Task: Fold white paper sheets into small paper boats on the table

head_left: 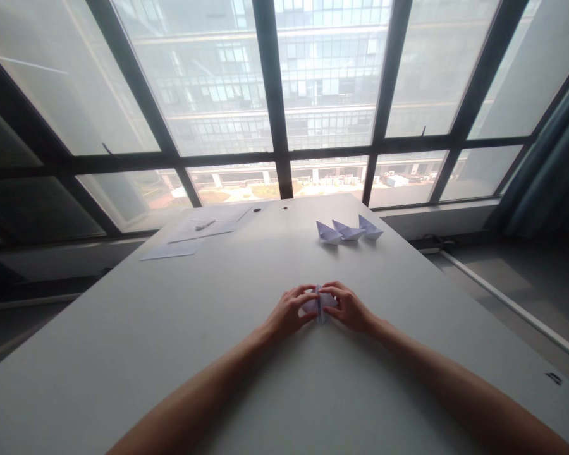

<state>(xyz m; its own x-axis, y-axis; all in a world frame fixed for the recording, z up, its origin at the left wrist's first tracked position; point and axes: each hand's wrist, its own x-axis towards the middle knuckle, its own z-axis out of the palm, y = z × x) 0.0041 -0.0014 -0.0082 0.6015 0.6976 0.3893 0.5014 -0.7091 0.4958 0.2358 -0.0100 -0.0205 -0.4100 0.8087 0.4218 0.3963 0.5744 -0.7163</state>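
Observation:
Both hands meet over a small piece of folded white paper (319, 309) near the middle of the white table. My left hand (291, 309) grips its left side between thumb and fingers. From the right, my right hand (345, 306) pinches the other side the same way. A narrow upright fold shows between the fingertips; the fingers hide much of the rest. Beyond the right hand, three folded paper boats (349, 232) stand side by side in a row, their pointed ends up.
Flat paper sheets (180, 248) lie at the table's far left, with a white pen-like object (205, 224) on top. The white table (180, 354) reaches to tall windows with dark frames (284, 151). A dark curtain (543, 158) hangs at the right. A small black mark (553, 378) shows near the right edge.

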